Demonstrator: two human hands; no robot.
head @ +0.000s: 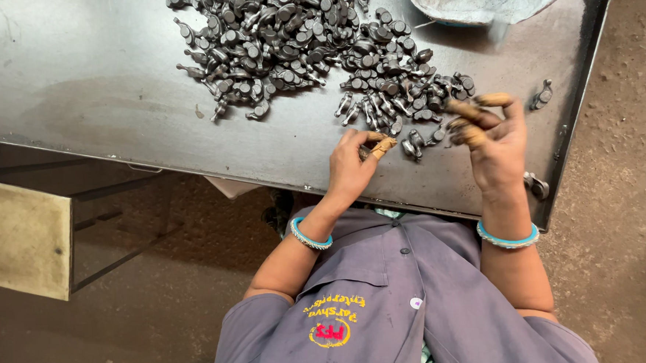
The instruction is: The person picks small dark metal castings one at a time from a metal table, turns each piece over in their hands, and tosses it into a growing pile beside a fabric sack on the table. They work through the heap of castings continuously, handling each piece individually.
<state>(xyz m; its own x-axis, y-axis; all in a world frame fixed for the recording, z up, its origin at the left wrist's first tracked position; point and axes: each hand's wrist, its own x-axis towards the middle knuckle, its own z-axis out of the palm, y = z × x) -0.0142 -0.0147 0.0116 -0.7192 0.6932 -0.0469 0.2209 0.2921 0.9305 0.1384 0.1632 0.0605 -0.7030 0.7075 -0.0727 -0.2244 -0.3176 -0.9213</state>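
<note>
Small metal parts point(308, 38) heaped on the steel table point(96, 75); left hand point(352, 165) pinches one beside the heap, right hand point(494, 143) hovers there, grip unclear.

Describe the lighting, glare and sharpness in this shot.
Head view: soft even daylight, no hard shadows; a dull sheen on the metal table; the pile of metal parts is sharp; the right hand and left hand are slightly soft; the floor is evenly lit.

Dull grey metal parts point(308, 38), smooth steel table point(96, 75)
</note>
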